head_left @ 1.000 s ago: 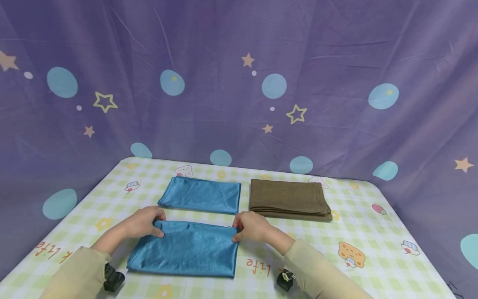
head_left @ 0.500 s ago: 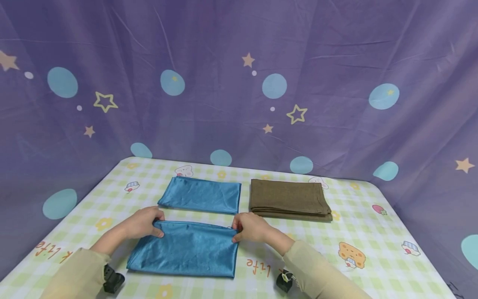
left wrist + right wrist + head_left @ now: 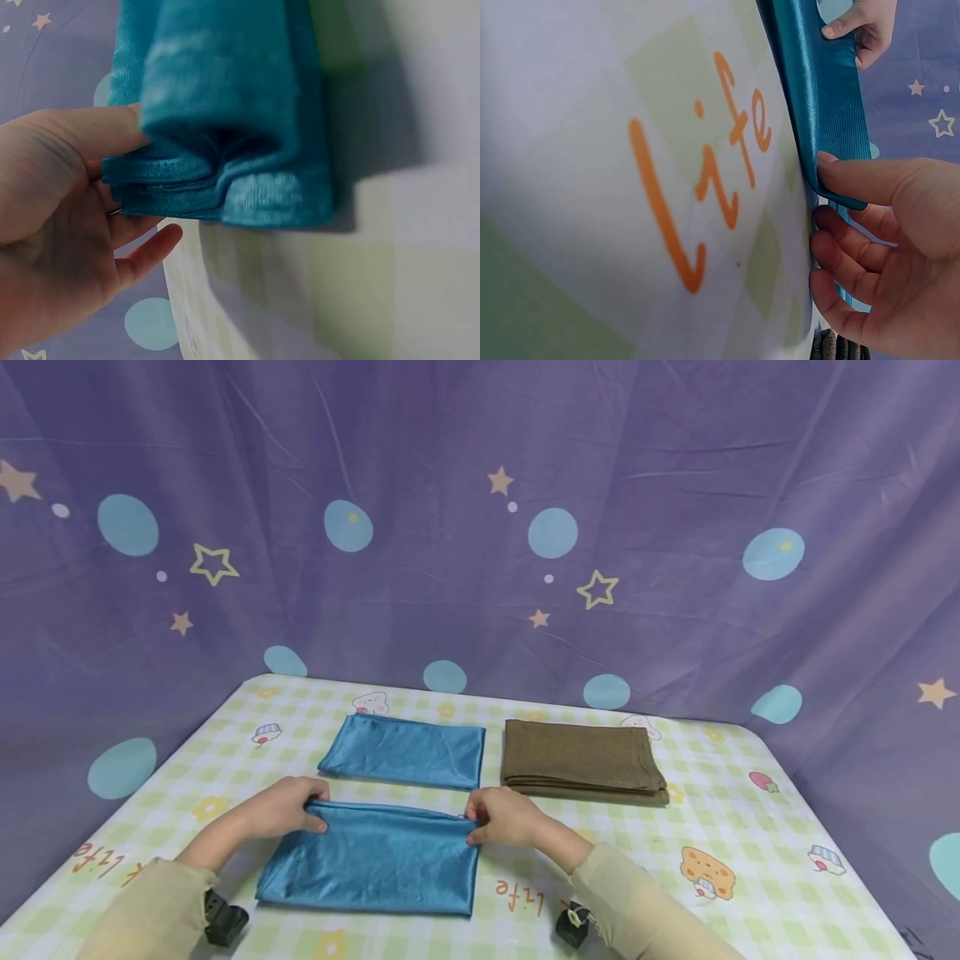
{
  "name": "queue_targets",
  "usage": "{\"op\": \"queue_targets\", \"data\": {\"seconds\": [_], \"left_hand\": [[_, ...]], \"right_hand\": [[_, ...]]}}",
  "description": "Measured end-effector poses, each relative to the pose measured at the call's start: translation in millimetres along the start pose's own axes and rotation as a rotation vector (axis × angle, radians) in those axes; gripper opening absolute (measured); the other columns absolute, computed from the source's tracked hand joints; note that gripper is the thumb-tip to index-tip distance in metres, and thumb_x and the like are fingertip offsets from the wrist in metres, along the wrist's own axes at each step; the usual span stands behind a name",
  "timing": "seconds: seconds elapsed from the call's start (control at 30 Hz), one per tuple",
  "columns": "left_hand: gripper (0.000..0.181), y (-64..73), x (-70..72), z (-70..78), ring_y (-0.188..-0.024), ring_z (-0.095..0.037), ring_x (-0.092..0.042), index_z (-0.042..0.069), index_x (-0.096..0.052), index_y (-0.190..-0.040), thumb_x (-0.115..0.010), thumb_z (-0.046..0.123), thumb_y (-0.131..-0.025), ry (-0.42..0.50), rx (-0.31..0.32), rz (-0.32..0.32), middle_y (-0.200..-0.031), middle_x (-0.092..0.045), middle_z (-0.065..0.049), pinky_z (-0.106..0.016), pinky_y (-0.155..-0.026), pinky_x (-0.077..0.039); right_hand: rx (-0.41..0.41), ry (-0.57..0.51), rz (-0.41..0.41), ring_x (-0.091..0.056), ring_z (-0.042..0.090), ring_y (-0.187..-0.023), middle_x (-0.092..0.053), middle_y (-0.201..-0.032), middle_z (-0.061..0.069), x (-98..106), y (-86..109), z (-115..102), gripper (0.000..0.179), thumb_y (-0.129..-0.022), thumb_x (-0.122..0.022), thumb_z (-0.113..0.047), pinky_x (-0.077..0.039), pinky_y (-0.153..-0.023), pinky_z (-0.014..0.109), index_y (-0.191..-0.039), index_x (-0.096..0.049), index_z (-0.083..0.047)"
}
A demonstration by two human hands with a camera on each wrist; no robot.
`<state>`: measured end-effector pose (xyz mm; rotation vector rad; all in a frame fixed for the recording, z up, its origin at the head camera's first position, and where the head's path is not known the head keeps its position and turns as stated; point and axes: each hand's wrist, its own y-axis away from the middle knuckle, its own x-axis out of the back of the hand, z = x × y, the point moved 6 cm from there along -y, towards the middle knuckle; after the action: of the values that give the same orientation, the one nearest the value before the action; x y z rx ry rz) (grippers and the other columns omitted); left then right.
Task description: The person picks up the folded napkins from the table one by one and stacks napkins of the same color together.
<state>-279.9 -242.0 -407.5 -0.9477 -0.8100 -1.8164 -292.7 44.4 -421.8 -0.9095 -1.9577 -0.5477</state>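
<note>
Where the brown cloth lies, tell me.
In the head view, the brown cloth lies folded on the checked tablecloth, just right of the farther blue cloth and beyond the right hand.

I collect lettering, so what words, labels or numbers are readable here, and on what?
"life": orange print on the tablecloth, near the right hand.
"life": second print on the tablecloth, left of the left hand.
Orange letter beside each: perhaps "k", too small to tell.
Dark mark, head view's lower right corner: too blurred to read.
Folded cloths: no readable text.
</note>
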Motion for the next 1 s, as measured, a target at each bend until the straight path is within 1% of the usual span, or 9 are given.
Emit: {"op": "queue_targets", "data": {"seconds": [0.2,0.4,0.63,0.8,1.0], "left_hand": [[0.028,0.4,1.5,-2.2,-0.068,-0.016,-0.042,0.01,-0.053,-0.079,-0.081,0.007,-0.079,0.024,0.016,-0.014,-0.071,-0.042,0.001,-0.032,-0.065,-0.035],[0.023,0.1,2.9,-3.4,-0.068,-0.016,-0.043,0.011,-0.056,-0.079,-0.078,0.006,-0.082,0.011,0.028,-0.032,-0.071,-0.045,0.002,-0.032,-0.064,-0.036],[0.021,2.4,6.4,-5.8,-0.071,-0.015,-0.045,0.011,-0.057,-0.079,-0.077,0.006,-0.083,0.001,-0.028,-0.01,-0.074,-0.049,0.003,-0.033,-0.066,-0.038],[0.019,4.3,10.1,-8.3,-0.075,-0.015,-0.047,0.012,-0.059,-0.079,-0.077,0.007,-0.083,0.007,-0.049,0.008,-0.078,-0.053,0.004,-0.033,-0.069,-0.04],[0.017,8.1,15.6,-5.3,-0.072,-0.012,-0.046,0.012,-0.059,-0.08,-0.076,0.008,-0.083,0.017,-0.112,0.051,-0.077,-0.053,0.005,-0.029,-0.064,-0.039]], "right_hand": [[0.008,-0.01,0.006,-0.045,0.007,-0.066,-0.052,-0.071,-0.008,1.4,0.3,0.0,0.028,-0.078,-0.084,-0.016,-0.039,-0.063,0.025,-0.082,-0.057,-0.016],[0.038,-0.03,0.018,-0.045,0.006,-0.066,-0.051,-0.071,-0.009,5.1,1.2,-1.9,0.027,-0.079,-0.083,-0.015,-0.04,-0.063,0.025,-0.084,-0.057,-0.014],[0.062,-0.061,0.04,-0.048,0.005,-0.066,-0.056,-0.071,-0.009,10.7,1.2,-3.0,0.025,-0.081,-0.082,-0.013,-0.042,-0.065,0.025,-0.084,-0.057,-0.013],[0.081,-0.071,0.075,-0.052,0.006,-0.067,-0.059,-0.073,-0.007,15.7,0.0,-4.3,0.025,-0.08,-0.082,-0.01,-0.044,-0.065,0.027,-0.084,-0.057,-0.011],[0.084,-0.079,0.096,-0.052,0.005,-0.066,-0.057,-0.071,-0.008,21.5,-2.3,-3.2,0.025,-0.082,-0.08,-0.009,-0.043,-0.063,0.026,-0.085,-0.055,-0.013]]}}
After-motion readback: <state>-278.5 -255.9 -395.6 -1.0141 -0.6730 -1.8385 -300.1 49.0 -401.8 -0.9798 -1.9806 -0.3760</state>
